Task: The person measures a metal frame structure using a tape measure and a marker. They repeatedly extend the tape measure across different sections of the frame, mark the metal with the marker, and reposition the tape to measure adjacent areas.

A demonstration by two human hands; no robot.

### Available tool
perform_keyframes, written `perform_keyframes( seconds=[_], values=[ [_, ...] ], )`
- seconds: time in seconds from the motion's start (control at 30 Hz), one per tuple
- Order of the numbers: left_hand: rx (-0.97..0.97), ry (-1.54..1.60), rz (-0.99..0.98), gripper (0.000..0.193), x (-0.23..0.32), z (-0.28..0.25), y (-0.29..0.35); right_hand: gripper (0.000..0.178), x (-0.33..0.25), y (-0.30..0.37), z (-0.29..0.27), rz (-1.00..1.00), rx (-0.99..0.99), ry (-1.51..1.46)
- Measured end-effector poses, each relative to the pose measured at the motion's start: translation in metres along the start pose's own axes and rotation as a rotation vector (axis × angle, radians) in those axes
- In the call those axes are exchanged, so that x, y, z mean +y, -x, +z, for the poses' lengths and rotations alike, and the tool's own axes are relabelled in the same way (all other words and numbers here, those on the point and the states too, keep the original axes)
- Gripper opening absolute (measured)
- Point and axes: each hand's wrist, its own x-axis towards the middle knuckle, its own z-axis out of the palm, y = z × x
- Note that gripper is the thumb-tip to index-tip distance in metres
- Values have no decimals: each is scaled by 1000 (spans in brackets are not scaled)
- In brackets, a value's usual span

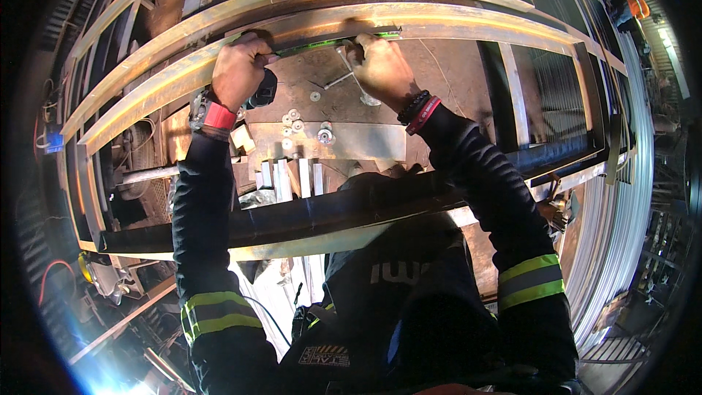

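My left hand [239, 69] and my right hand [382, 67] both rest against a long steel bar of a rectangular metal frame [439, 18]. Between them a thin green strip-like tool [322, 44] lies along the bar's near edge; each hand grips one end of it. A thin metal scriber or rod [349, 73] hangs down by my right hand's fingers. My left hand also seems to hold a dark object [265, 89] below the wrist. Both sleeves are dark with yellow reflective bands.
Under the frame sits a rusty work plate [329, 102] with several washers and bolts [296, 124]. Short steel offcuts [292, 175] stand at its near edge. A dark steel bar [292, 219] crosses in front of me. Stacked metal sheets [621, 197] lie at right.
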Motion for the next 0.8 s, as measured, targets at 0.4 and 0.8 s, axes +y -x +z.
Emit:
perform_keyframes(
  seconds=[0.4, 0.8],
  values=[
    [-19, 11, -21, 9, 5, 1, -3, 27, 19, -3, 12, -145, -11, 82],
    [-1, -24, 33, 10, 0, 2, -6, 33, 8, -28, -67, -327, -563, 150]
  ],
)
